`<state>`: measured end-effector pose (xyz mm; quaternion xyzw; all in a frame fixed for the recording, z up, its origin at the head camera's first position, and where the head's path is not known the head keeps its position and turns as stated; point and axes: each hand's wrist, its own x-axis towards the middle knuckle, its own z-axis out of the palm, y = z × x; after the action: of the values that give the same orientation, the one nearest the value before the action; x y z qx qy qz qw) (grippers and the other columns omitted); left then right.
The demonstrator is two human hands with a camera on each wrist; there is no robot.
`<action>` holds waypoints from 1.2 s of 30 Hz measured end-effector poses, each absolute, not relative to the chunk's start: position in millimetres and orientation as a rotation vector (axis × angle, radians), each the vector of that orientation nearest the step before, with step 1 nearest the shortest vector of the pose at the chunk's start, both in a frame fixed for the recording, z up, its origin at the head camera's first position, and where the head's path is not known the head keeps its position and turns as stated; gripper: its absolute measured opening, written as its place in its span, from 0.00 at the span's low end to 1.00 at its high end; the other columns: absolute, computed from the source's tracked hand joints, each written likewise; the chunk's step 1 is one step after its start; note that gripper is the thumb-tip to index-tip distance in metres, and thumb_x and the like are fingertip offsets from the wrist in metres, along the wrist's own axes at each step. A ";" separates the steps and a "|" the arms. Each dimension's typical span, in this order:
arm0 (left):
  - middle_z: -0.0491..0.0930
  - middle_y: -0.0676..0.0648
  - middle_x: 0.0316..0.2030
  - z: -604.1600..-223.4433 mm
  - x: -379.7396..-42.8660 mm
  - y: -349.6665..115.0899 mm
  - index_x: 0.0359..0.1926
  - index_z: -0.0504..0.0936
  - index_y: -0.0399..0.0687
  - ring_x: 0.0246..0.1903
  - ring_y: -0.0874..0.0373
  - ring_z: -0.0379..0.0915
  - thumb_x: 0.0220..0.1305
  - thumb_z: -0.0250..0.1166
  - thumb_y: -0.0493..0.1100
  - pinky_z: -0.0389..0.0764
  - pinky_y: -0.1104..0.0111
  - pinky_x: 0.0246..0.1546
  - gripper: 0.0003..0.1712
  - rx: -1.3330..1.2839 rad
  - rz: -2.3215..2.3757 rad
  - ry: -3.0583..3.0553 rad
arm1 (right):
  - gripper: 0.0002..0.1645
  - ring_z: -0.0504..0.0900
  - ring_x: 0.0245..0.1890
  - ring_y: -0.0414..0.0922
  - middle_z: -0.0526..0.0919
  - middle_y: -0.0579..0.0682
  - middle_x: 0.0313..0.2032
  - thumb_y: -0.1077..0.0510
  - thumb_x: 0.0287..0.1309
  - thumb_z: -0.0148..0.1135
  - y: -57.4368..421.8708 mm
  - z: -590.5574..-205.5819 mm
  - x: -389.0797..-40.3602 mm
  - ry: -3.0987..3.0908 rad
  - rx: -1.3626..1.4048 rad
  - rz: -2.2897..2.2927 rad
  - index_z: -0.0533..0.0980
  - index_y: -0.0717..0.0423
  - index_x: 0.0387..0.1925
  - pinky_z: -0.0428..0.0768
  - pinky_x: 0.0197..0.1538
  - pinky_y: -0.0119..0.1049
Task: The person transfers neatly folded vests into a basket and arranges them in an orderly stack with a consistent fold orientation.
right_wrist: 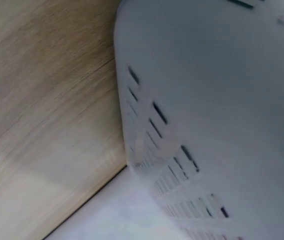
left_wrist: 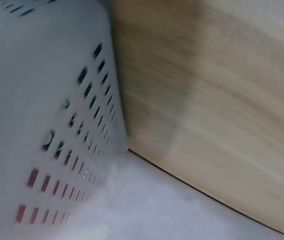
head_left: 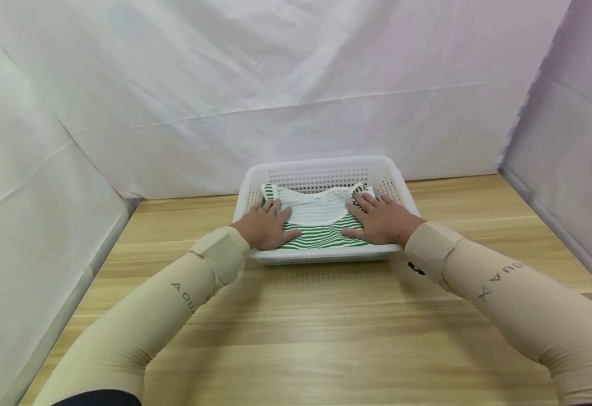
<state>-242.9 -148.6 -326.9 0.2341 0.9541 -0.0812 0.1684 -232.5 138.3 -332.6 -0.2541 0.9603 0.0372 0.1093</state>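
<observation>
A green-and-white striped shirt (head_left: 321,235) lies spread inside a white plastic basket (head_left: 321,256), its pale neckline facing the back. On the shirt's left part my left hand (head_left: 267,226) rests flat with the fingers spread. My right hand (head_left: 383,221) lies likewise on the right part, fingers straight and pointing toward the back left. Both wrists pass over the basket's rim. In the left wrist view the basket's slotted side (left_wrist: 82,105) fills the left; in the right wrist view its outer wall (right_wrist: 222,100) fills the right. Neither wrist view shows a hand clearly.
The basket stands on a wood-grain table (head_left: 296,338) near its back edge. Behind it hangs a white sheet (head_left: 296,101), with more sheeting (head_left: 16,197) at the left and a sheet (head_left: 575,124) at the right. A small black object (head_left: 416,268) shows beside the right wrist.
</observation>
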 end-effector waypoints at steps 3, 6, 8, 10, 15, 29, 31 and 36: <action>0.35 0.35 0.79 -333.4 -242.8 -149.5 0.80 0.37 0.62 0.79 0.42 0.32 0.69 0.30 0.78 0.39 0.46 0.78 0.47 0.651 -0.218 2.702 | 0.46 0.45 0.79 0.61 0.44 0.63 0.79 0.29 0.72 0.38 137.2 -335.3 -234.8 2.803 -0.747 0.106 0.48 0.48 0.80 0.46 0.77 0.63; 0.34 0.36 0.79 -338.8 -241.3 -149.9 0.80 0.38 0.66 0.79 0.41 0.32 0.67 0.31 0.80 0.38 0.46 0.78 0.48 0.639 -0.218 2.680 | 0.45 0.43 0.79 0.61 0.43 0.63 0.79 0.27 0.72 0.37 135.3 -341.4 -235.9 2.775 -0.748 0.122 0.49 0.45 0.79 0.47 0.77 0.62; 0.34 0.35 0.79 -340.9 -239.8 -150.2 0.80 0.39 0.66 0.79 0.41 0.32 0.67 0.33 0.81 0.38 0.46 0.78 0.49 0.628 -0.213 2.672 | 0.45 0.43 0.79 0.61 0.43 0.63 0.79 0.27 0.72 0.37 134.2 -345.8 -236.1 2.765 -0.759 0.132 0.50 0.45 0.79 0.48 0.77 0.62; 0.35 0.35 0.79 -341.7 -237.8 -150.1 0.80 0.40 0.65 0.79 0.41 0.33 0.67 0.34 0.80 0.39 0.46 0.78 0.49 0.623 -0.209 2.672 | 0.45 0.43 0.79 0.61 0.43 0.64 0.79 0.27 0.72 0.37 134.3 -348.6 -235.8 2.761 -0.768 0.133 0.50 0.45 0.79 0.48 0.77 0.62; 0.36 0.35 0.79 -339.8 -235.2 -150.7 0.80 0.41 0.65 0.79 0.41 0.33 0.68 0.34 0.80 0.40 0.46 0.78 0.48 0.619 -0.227 2.685 | 0.45 0.43 0.79 0.62 0.43 0.64 0.79 0.27 0.72 0.37 133.6 -347.9 -236.4 2.770 -0.789 0.107 0.50 0.46 0.79 0.48 0.76 0.63; 0.40 0.40 0.80 -339.4 -240.9 -150.6 0.79 0.50 0.68 0.79 0.38 0.31 0.66 0.34 0.81 0.34 0.40 0.76 0.47 0.671 -0.181 2.789 | 0.43 0.41 0.79 0.63 0.45 0.62 0.79 0.31 0.73 0.42 138.2 -343.6 -243.6 2.889 -0.824 -0.066 0.54 0.49 0.78 0.44 0.77 0.63; 0.39 0.41 0.80 -334.4 -241.4 -148.6 0.79 0.50 0.68 0.79 0.37 0.30 0.65 0.34 0.82 0.33 0.38 0.75 0.48 0.668 -0.133 2.808 | 0.42 0.40 0.79 0.62 0.45 0.61 0.79 0.32 0.73 0.42 141.6 -339.9 -243.1 2.936 -0.834 -0.079 0.54 0.48 0.78 0.42 0.77 0.63; 0.38 0.42 0.80 -314.7 -238.4 -146.9 0.80 0.46 0.68 0.79 0.37 0.27 0.64 0.36 0.83 0.28 0.34 0.72 0.50 0.608 0.040 2.920 | 0.42 0.37 0.79 0.64 0.45 0.60 0.79 0.30 0.73 0.39 145.0 -319.1 -234.1 3.023 -0.785 -0.168 0.53 0.45 0.79 0.39 0.75 0.68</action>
<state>-238.4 -146.9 -314.7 0.2033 0.9758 0.0135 0.0793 -234.1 145.0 -319.1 -0.2511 0.9664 -0.0539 0.0071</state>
